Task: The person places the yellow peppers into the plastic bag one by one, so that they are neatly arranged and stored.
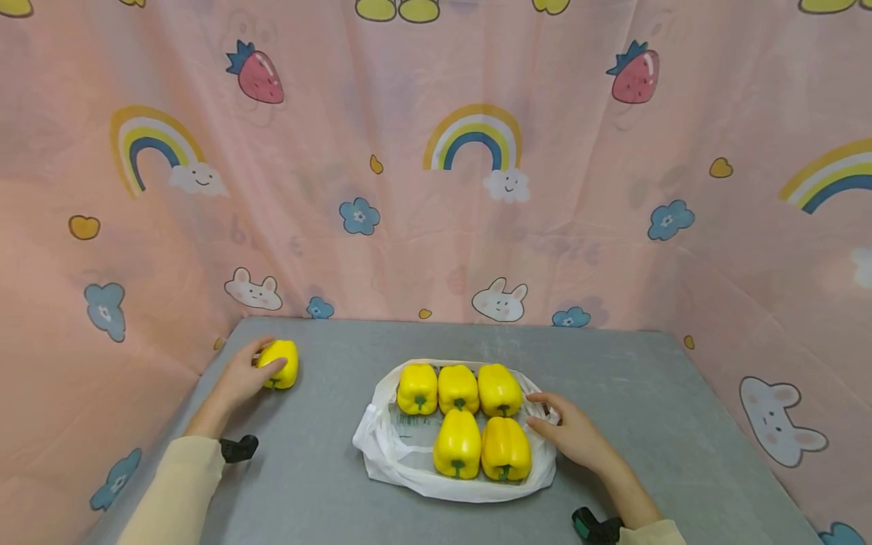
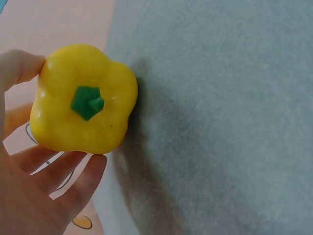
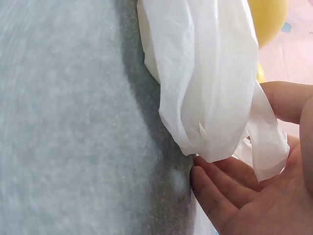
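Observation:
At the far left of the table my left hand [image 1: 247, 374] grips a yellow bell pepper [image 1: 281, 364] from the side. In the left wrist view its green stem [image 2: 88, 103] faces the camera, with the thumb on one side and fingertips on the other. A white plastic bag [image 1: 383, 446] lies spread in the middle, holding several yellow bell peppers [image 1: 457, 446] in two rows. My right hand [image 1: 575, 431] is at the bag's right end, fingers extended and thumb apart. Seen from the right wrist, a bag handle [image 3: 269, 147] hangs between thumb and fingers.
The grey tabletop [image 1: 327, 499] runs back to a pink printed curtain [image 1: 409, 250], which also closes off the left and right sides. A dark device is strapped on each wrist.

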Tool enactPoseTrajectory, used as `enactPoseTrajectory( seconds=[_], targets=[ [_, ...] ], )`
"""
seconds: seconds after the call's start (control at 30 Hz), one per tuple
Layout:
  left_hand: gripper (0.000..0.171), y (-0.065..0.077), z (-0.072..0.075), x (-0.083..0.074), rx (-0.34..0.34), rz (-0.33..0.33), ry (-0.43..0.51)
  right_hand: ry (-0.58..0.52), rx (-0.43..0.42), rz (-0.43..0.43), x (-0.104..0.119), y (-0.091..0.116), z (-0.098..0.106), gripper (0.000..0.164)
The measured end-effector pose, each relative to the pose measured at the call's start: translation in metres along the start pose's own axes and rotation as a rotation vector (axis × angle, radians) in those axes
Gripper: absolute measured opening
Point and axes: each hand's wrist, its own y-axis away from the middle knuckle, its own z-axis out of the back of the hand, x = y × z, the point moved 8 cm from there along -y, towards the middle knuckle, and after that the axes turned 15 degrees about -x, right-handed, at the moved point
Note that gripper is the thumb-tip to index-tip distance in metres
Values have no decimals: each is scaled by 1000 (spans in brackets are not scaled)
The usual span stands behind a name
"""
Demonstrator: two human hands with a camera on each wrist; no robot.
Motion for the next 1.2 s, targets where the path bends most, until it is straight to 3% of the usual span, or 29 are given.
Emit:
enactPoseTrajectory(
  seconds=[0.3,0.57,1.2],
  targets=[
    [72,3,-2,3,38,9,2,8,-3,12,2,1,0,49],
    [72,5,0,3,7,15,3,10,-10,9,0,0,-1,49],
    [69,12,-18,-17,13,-30,11,28,-8,3,0,0,0,48]
  ],
)
